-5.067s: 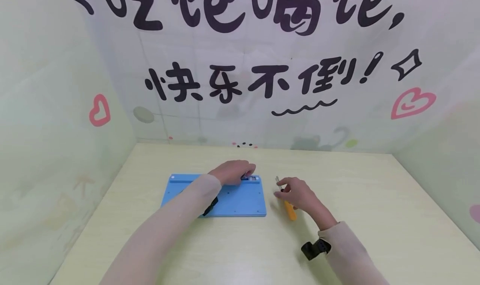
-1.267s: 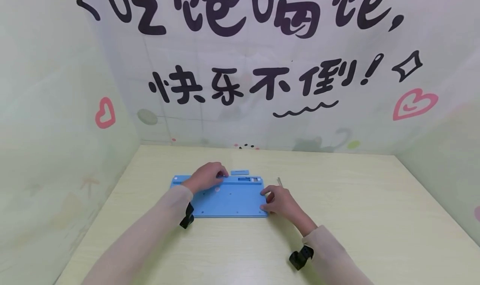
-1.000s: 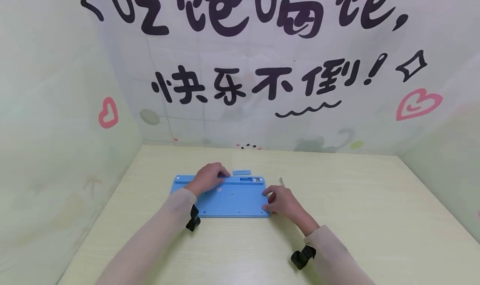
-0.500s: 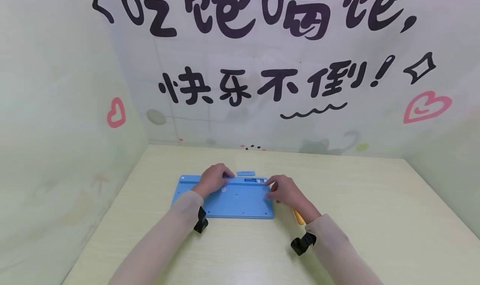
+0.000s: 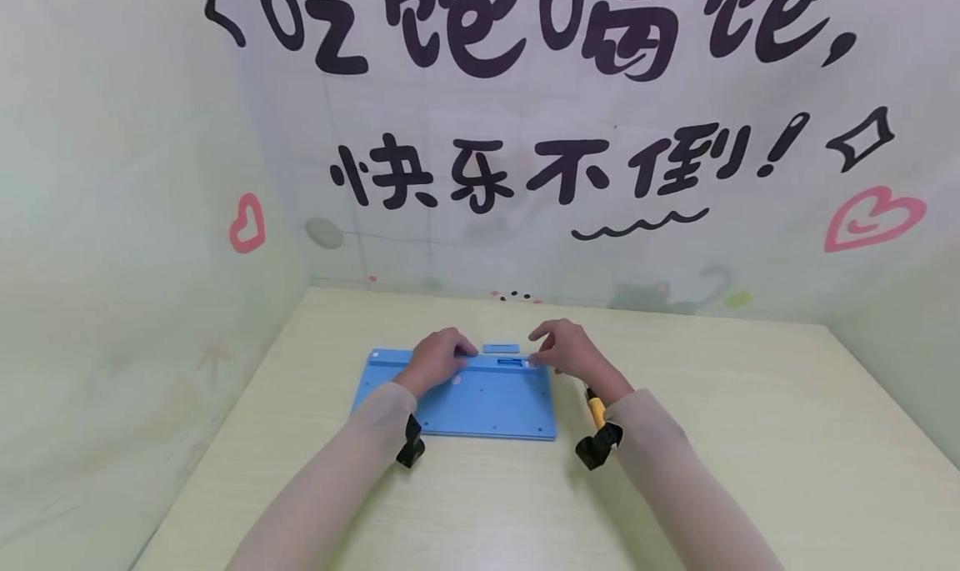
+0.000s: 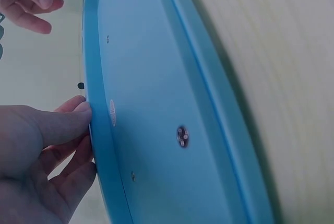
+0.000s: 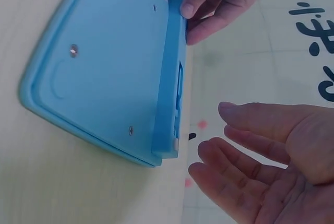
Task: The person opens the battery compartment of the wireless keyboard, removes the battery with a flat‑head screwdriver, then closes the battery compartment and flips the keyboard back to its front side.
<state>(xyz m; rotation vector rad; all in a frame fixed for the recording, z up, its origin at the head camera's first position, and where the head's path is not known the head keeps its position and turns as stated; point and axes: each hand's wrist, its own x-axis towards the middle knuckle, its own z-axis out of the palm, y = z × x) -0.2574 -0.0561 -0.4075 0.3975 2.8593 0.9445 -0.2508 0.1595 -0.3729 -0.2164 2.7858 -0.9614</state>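
Blue rectangular panel (image 5: 491, 408) has left hand (image 5: 435, 359) pinching its smooth ridge (image 5: 485, 363), right hand (image 5: 572, 353) with fingers apart.

Looks like smooth, satin plastic on the blue panel (image 5: 487, 406) and blue strip (image 5: 501, 348), wood grain on the bench (image 5: 480, 504), matt cloth on the sleeves (image 5: 318, 479); glints like metal at the screw (image 6: 182, 137).

Bright Head View, Dimmer Wrist Views

Diffuse light fills the head view, leaving soft shadows beside the sleeves (image 5: 333, 475) and a pale sheen on the near part of the table (image 5: 487, 529). Both wrist views look dimmer and hazier; lens distortion bows the edges of the blue board (image 6: 148, 67), and the wall (image 7: 232, 70) behind is softly blurred.
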